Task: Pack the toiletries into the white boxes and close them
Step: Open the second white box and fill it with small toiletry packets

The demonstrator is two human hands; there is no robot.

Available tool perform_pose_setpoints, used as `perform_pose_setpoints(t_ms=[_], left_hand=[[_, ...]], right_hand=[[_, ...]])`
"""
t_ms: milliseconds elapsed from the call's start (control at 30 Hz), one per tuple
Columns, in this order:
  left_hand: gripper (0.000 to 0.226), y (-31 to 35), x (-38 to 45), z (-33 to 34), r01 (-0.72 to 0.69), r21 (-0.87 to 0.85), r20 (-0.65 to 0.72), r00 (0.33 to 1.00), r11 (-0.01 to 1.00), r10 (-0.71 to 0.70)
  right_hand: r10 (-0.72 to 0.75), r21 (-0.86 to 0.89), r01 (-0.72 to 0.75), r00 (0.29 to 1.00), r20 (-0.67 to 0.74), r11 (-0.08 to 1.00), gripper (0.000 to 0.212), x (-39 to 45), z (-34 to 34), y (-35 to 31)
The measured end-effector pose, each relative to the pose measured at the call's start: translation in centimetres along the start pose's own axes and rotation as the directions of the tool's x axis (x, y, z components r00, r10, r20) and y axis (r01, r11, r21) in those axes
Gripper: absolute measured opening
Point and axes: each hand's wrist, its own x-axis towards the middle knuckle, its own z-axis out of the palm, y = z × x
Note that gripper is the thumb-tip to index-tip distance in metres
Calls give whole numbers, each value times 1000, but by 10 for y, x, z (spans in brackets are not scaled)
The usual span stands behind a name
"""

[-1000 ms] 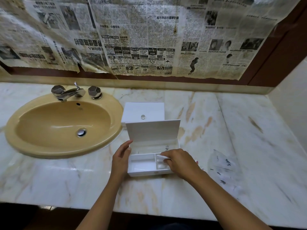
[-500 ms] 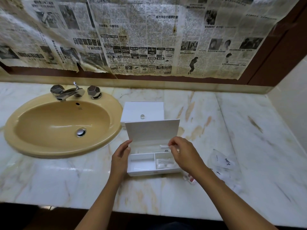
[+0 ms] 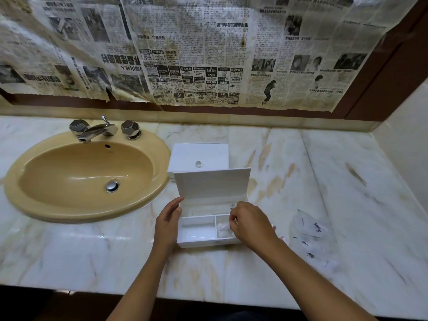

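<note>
1. The open white box [image 3: 199, 230] sits on the marble counter [image 3: 301, 181], just right of the tan sink [image 3: 88, 174], its hinged lid [image 3: 212, 184] standing upright at the back
2. Inside, thin walls split it into a long rear slot and two front compartments; the front-left one looks bare, the front-right one holds clear-wrapped toiletries [image 3: 223, 228]
3. The left hand [image 3: 168, 224] rests flat against the box's left wall, fingers straight
4. The right hand [image 3: 251, 224] hovers over the right compartment, fingertips curled and pinching the clear wrapper
5. A second white box [image 3: 199, 156], closed, with a small knob, stands directly behind
6. Printed plastic packets [image 3: 310, 230] lie to the right
</note>
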Motion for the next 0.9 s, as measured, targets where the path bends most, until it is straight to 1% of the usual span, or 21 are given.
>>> perform_pose_setpoints(t_ms=[133,200,267,300,367,500,600,667,767,900], left_hand=[[29,0,1,0,2,1,7,1000,1000,-2],[29,0,1,0,6,-4,5,1000,1000,-6],[29,0,0,0,5,-5,7,1000,1000,-5],[28,-1,0,0,4,-7,8,1000,1000,-4],[28,-1,0,0,3,-8,8,1000,1000,-3],[28,-2,1,-1,4,-4,5,1000,1000,-4],[27,-1,0,0,7,1,4,1000,1000,-7],[27,0,0,0,10,-2,3,1000,1000,-10],[28,0,0,0,11,-5,5,1000,1000,-11],[27,0,1,0,7,-4,-1,1000,1000,-7]], right_hand=[[-50,-74,47,998,-36,996,22,1,11,-1],[-43,-128,39,999,-31,991,16,2,14,-1],[-37,-197,23,997,-65,980,7,2,14,-2],[-27,-206,17,999,-41,978,10,1,14,-3],[4,-202,2,999,33,979,20,1,13,-1],[-1,-151,6,999,33,989,23,3,11,3],[-28,-186,41,997,72,982,29,1,10,1],[-15,-211,39,993,113,977,32,1,9,0],[7,-203,23,990,144,979,30,2,8,0],[15,-189,17,986,167,982,19,1,4,-2]])
